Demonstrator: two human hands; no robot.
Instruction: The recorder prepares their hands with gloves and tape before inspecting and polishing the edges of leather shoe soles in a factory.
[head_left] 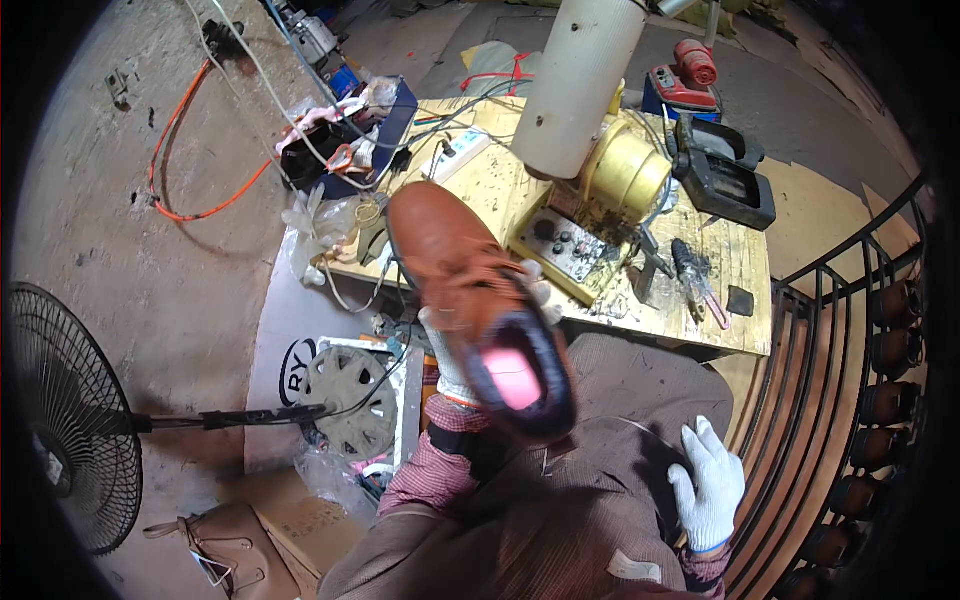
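My left hand (449, 362), in a white knit glove, grips a brown lace-up shoe (445, 255) from beneath. Its fingertips show on the far side of the shoe, by the laces. The shoe is tilted, toe away from me, with a dark lining and a pink insole in its opening. My right hand (712, 487), also gloved in white, is beside my right thigh with its thumb apart from the fingers and nothing visible in it. A thin pale thread (645, 430) runs across the dark cloth on my lap toward that hand.
Ahead stands a worn wooden table (735, 265) with a yellow machine (625, 175), a control box (565, 245) and a pink-handled tool (715, 305). A black fan (75, 420) stands left. Several shoes line a metal rack (800, 400) at right. A brown bag (235, 550) lies lower left.
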